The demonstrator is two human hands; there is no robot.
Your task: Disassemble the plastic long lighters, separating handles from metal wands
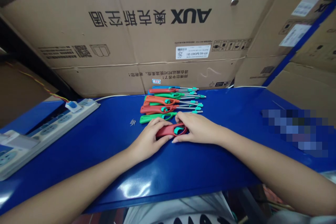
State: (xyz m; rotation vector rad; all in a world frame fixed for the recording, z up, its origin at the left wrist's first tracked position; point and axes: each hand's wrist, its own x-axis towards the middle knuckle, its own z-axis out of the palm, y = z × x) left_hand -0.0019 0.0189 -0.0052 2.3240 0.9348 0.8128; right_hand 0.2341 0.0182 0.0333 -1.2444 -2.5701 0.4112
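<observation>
Between my two hands is a red long-nosed gas lighter (168, 131) with a teal trigger, held low over the blue table. My left hand (151, 136) grips its handle end, thumb below and fingers over the top. My right hand (195, 129) closes round the trigger end, hiding the front part of the lighter. Just beyond lie several more lighters in a stacked row, among them a green lighter (151, 117), an orange lighter (157, 100) and a blue lighter (162, 87), their metal tubes pointing right. A small heap of screws or pins (133, 122) sits left of my left hand.
A white power strip (60, 120) with plugs runs along the table's left side. Cardboard sheets (152, 42) stand as a wall behind the blue table (147, 175). A blurred-out patch (296, 129) covers something at the right. The table's front edge is close to my body.
</observation>
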